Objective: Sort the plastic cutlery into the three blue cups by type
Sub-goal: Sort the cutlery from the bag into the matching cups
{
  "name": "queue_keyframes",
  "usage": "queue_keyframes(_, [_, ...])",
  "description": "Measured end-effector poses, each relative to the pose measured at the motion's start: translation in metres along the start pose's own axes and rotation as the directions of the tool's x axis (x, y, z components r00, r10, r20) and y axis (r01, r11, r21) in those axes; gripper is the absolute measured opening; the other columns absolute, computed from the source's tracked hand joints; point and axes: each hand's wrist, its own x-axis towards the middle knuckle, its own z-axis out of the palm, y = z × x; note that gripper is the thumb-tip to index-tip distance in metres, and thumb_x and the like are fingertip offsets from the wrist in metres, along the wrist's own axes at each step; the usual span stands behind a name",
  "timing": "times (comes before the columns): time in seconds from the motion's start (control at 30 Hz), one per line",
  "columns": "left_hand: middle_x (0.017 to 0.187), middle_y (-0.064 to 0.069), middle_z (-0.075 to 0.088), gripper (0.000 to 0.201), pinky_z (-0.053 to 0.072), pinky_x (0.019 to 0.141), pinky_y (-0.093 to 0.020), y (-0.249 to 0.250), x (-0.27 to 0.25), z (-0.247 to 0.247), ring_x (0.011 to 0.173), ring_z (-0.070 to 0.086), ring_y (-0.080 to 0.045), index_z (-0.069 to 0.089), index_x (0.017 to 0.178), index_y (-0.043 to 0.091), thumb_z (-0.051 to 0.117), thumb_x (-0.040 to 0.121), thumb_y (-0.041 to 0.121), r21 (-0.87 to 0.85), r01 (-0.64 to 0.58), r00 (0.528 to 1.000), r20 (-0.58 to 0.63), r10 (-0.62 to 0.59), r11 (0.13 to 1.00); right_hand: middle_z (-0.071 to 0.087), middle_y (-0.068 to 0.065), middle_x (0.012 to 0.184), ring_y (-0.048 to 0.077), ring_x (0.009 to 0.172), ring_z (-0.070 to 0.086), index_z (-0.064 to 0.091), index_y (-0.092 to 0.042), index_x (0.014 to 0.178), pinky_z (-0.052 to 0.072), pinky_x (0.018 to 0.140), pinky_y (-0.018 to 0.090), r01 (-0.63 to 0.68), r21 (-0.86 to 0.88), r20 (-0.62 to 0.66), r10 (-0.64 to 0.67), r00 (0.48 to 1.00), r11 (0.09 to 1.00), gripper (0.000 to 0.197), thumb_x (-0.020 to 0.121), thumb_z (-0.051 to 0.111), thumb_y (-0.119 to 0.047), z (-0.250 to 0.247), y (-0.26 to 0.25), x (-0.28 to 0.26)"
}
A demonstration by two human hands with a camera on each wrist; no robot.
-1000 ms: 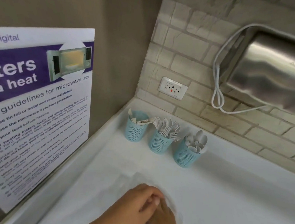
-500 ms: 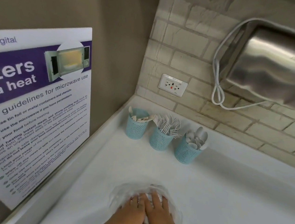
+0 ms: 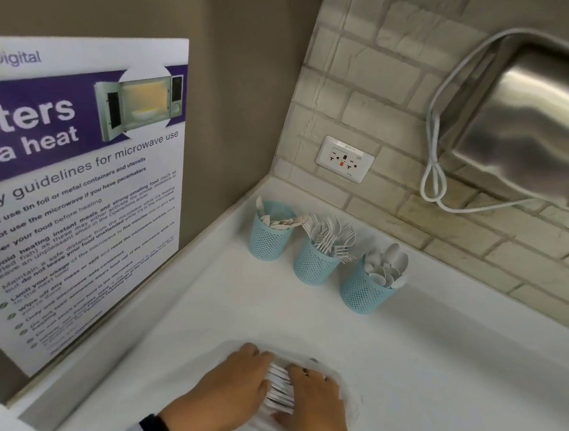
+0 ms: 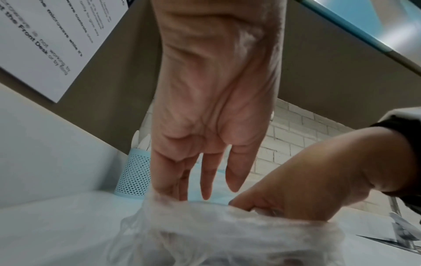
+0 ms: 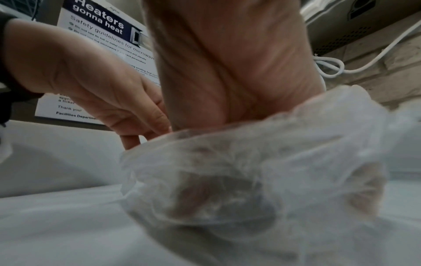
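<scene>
Three blue mesh cups stand in a row at the back of the white counter [image 3: 433, 383]. The left cup [image 3: 269, 238] holds knives, the middle cup [image 3: 313, 264] forks, the right cup [image 3: 364, 292] spoons. Near the front edge a bundle of white cutlery [image 3: 280, 387] lies in a crumpled clear plastic bag [image 3: 347, 389]. My left hand [image 3: 237, 383] presses its left side with straight fingers [image 4: 205, 180]. My right hand [image 3: 315, 400] lies on its right side, fingers spread over the bag. In the right wrist view the bag [image 5: 273, 171] hides that hand's fingertips.
A framed microwave safety poster [image 3: 73, 179] leans on the left wall. A socket [image 3: 345, 158] sits in the tiled back wall, and a steel appliance [image 3: 531, 133] with a looped white cable [image 3: 434, 180] hangs at the upper right.
My hands were clasped together at the front edge. They have slid forward onto the bag and parted, and the white bundle now shows between them.
</scene>
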Motion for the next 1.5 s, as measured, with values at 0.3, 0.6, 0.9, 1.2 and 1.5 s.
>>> queue_keyframes(0.3, [0.139,0.003,0.039,0.052,0.034,0.103,-0.036,0.004,0.004,-0.011,0.128,0.027,-0.025,0.035,0.141,0.029,0.052,0.093,0.021,0.158,0.071,0.990,0.108,-0.089,0.985,0.038,-0.008,0.146,0.011,0.137,0.035,0.034,-0.032,0.141,0.024,0.110,0.022,0.096,0.098,-0.068,-0.090,0.994,0.991,0.065,0.083,0.058,-0.050,-0.006,-0.004,0.004])
queue_keyframes(0.6, [0.094,0.010,0.054,0.023,0.030,0.087,-0.030,0.015,0.015,-0.022,0.111,0.032,-0.019,0.056,0.102,0.034,0.065,0.081,0.038,0.168,0.164,0.979,0.096,-0.181,0.972,0.053,-0.013,0.133,0.011,0.128,0.045,0.051,-0.034,0.122,0.031,0.102,0.023,0.076,0.096,-0.053,-0.071,0.996,0.992,0.036,0.087,0.053,-0.044,-0.010,0.001,0.002])
queue_keyframes(0.9, [0.088,0.013,0.051,0.010,0.039,0.072,-0.017,0.013,0.010,-0.028,0.088,0.051,-0.008,0.061,0.089,0.037,0.067,0.081,0.039,-0.101,0.124,0.989,-0.070,-0.132,0.987,0.059,-0.015,0.124,0.009,0.120,0.050,0.053,-0.041,0.116,0.035,0.097,0.021,0.045,0.196,-0.182,-0.008,0.983,0.980,0.030,0.089,0.051,-0.054,-0.018,0.010,-0.005])
queue_keyframes(1.2, [0.079,0.007,0.064,0.035,0.049,0.064,-0.012,0.012,0.010,-0.025,0.070,0.061,-0.004,0.066,0.078,0.033,0.063,0.077,-0.002,-0.385,-0.028,0.970,-0.233,-0.068,0.923,0.058,-0.013,0.102,0.011,0.116,0.051,0.054,-0.038,0.113,0.035,0.091,0.027,0.053,0.225,-0.230,0.001,0.973,0.973,0.023,0.092,0.048,-0.047,-0.024,0.006,-0.009])
queue_keyframes(1.5, [0.079,0.005,0.065,0.050,0.051,0.068,-0.016,0.018,0.012,-0.034,0.064,0.064,-0.004,0.054,0.109,0.033,0.077,0.073,0.007,-0.637,-0.153,0.926,-0.359,-0.116,0.756,0.060,-0.014,0.085,0.004,0.082,0.052,0.054,-0.040,0.105,0.041,0.081,0.021,0.179,0.478,-0.305,-0.029,0.952,0.860,0.018,0.094,0.054,-0.026,-0.026,0.002,-0.009])
